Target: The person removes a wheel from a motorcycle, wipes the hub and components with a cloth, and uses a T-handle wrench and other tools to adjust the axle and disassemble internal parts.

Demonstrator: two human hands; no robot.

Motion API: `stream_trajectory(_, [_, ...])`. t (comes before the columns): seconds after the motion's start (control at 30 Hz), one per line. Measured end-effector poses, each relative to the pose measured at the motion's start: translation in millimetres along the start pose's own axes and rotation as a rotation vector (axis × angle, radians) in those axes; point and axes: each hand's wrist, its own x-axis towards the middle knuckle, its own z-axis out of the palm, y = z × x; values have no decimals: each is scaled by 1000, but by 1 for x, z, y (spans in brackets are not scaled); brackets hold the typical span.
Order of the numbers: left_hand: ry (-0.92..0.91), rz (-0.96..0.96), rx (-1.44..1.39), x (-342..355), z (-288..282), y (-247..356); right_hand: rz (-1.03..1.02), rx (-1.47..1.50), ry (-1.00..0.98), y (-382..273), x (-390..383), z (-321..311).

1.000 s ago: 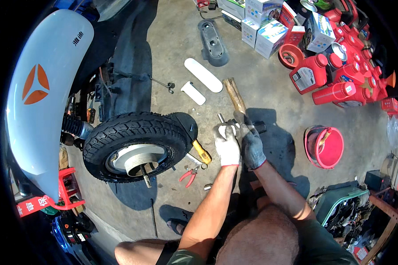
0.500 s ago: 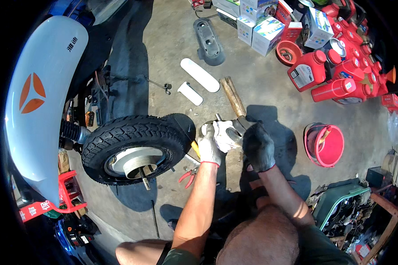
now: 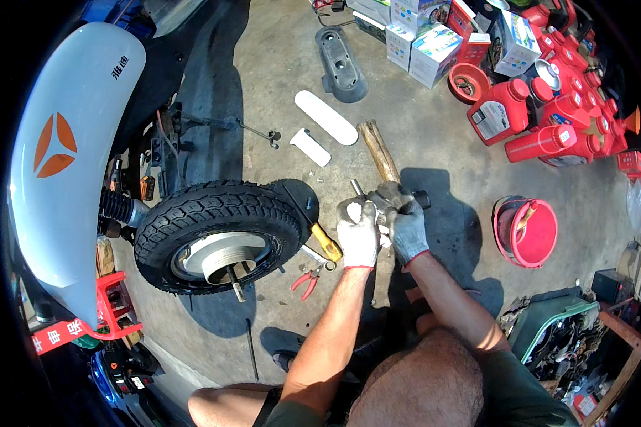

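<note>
Both my hands wear grey-and-white work gloves and meet over the floor at the middle. My left hand (image 3: 358, 237) is closed on a crumpled white rag (image 3: 384, 236), most of it now hidden between the gloves. Against it, my right hand (image 3: 406, 222) is curled with its fingers closed on the bundle; what lies inside the rag cannot be seen. A short metal rod end (image 3: 356, 186) shows just beyond the gloves. Past my right hand lies a wooden-handled hammer (image 3: 379, 151), its dark head partly covered. Left of my hands is a black-tyred wheel (image 3: 217, 203) with an axle (image 3: 235, 283) sticking out.
A yellow-handled screwdriver (image 3: 326, 243) and red-handled pliers (image 3: 306, 283) lie beside the wheel. Two white covers (image 3: 326, 117) lie farther off. At right stand a pink bucket (image 3: 534, 235) and red bottles (image 3: 498, 112). A white scooter panel (image 3: 78, 171) rises at left.
My right hand has moved up and left, closing over the rag against my left hand. Less of the rag shows, and the screwdriver is now uncovered.
</note>
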Motion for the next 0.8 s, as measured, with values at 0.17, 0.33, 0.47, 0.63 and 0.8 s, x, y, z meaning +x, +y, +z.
stream_trajectory(0.17, [168, -175, -398, 5, 5, -10, -57, -31, 49, -5, -1, 1])
stream_trajectory(0.33, [239, -253, -459, 25, -19, -21, -63, 168, 90, -28, -7, -5])
stream_trajectory(0.47, [-10, -101, -618, 15, -19, -17, -62, 168, 45, -33, -10, -3])
stream_trajectory(0.63, [-116, 213, -166, -8, 7, -11, -95, 2, 67, -21, -10, -1])
stream_trajectory(0.8, [56, 27, -109, 2, 2, -23, 16, 12, 82, -11, -12, -4])
